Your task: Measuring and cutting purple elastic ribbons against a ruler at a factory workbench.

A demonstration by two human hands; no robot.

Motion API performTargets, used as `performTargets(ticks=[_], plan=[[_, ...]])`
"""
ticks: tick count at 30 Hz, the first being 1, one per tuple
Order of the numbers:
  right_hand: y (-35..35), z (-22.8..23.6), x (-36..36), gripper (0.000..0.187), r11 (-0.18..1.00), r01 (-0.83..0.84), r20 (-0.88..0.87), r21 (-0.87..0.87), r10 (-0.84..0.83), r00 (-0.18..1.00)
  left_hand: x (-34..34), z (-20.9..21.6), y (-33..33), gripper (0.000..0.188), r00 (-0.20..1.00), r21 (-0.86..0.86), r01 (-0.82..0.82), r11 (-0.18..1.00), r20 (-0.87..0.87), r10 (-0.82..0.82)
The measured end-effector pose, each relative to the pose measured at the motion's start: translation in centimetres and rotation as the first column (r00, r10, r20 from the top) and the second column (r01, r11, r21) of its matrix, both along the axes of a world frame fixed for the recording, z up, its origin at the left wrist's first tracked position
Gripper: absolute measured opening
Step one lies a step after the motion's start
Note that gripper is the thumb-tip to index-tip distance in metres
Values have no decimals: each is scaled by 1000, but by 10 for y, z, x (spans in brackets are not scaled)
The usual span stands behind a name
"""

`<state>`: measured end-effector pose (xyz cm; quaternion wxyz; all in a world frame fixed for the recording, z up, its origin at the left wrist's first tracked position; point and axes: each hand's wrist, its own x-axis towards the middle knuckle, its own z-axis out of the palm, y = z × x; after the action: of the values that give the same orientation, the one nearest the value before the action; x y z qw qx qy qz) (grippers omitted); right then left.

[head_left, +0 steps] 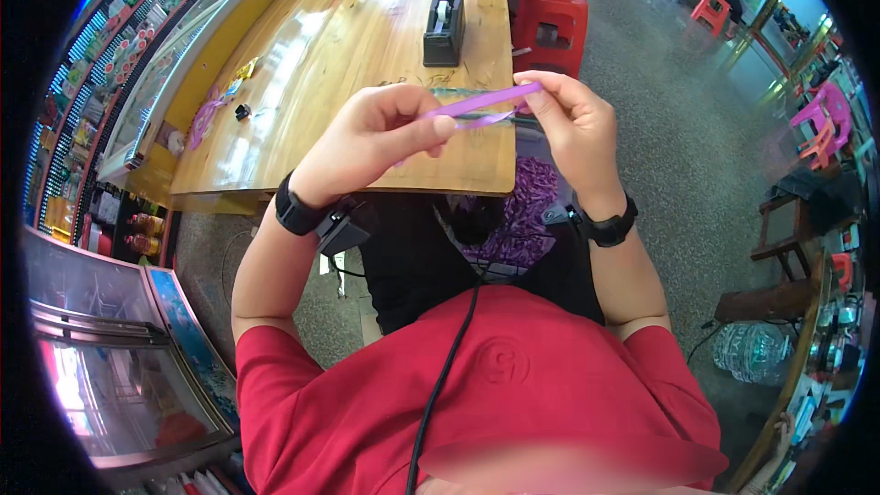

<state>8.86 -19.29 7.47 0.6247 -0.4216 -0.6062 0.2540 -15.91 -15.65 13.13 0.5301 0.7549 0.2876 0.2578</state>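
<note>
A flat purple ribbon [486,104] is stretched between my two hands above the near edge of the wooden table [321,46]. It appears doubled, with a thinner lower strand under the upper one. My left hand [367,137] pinches its left end between thumb and curled fingers. At the other end, the thumb and fingertips of my right hand [582,133] are closed on the ribbon. Beyond my hands stands a black tape dispenser [445,37]. Below the table edge, by my legs, lies a heap of purple ribbon pieces [530,206], partly hidden by my right wrist and leg.
Purple strips [207,119] and a small black object [242,112] lie at the table's left. A red stool [555,23] with a seated person stands past the right edge. Glass-fronted cabinets [119,385] line my left; a large clear bottle [753,353] is at right.
</note>
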Motion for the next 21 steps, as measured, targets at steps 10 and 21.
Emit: performTargets(ticks=[10, 21], plan=[[-6, 3, 62, 24, 840, -437, -335, -322, 330, 882, -3, -3, -8, 34, 987, 34, -153, 988, 46, 152], [-13, -17, 44, 50, 972, -182, 154, -151, 205, 967, 30, -20, -10, 27, 993, -269, -89, 959, 50, 106]])
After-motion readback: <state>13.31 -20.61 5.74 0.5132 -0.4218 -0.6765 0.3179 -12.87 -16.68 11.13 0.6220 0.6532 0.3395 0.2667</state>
